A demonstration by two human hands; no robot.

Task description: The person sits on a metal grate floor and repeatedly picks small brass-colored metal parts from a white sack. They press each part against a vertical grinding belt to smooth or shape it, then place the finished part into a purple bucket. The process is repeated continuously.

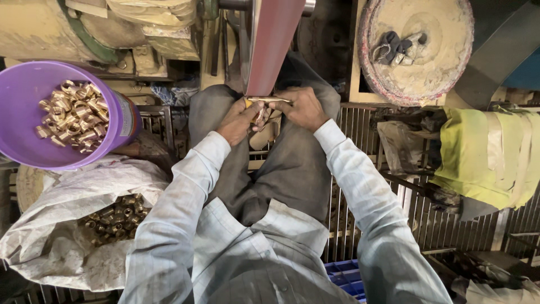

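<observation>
brass rod [269, 99] gripped by both hands, left hand [239, 120], right hand [304, 108], at belt [270, 50] edge

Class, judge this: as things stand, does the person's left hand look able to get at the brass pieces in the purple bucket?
Probably yes. The purple bucket stands open-topped on that side, nothing covering its brass pieces. But the left hand now grips a brass rod with the right hand.

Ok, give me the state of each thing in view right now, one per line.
Left hand: gripping the rod, at the belt.
Right hand: gripping the rod's other end.
Rod: held level, against the belt's lower end.
Belt: red-brown; moving or not, cannot tell.
Bucket: purple, part full of shiny brass rings.
Sack: open, duller brass pieces inside.
Wheel: dusty, cloth lying on it.
</observation>
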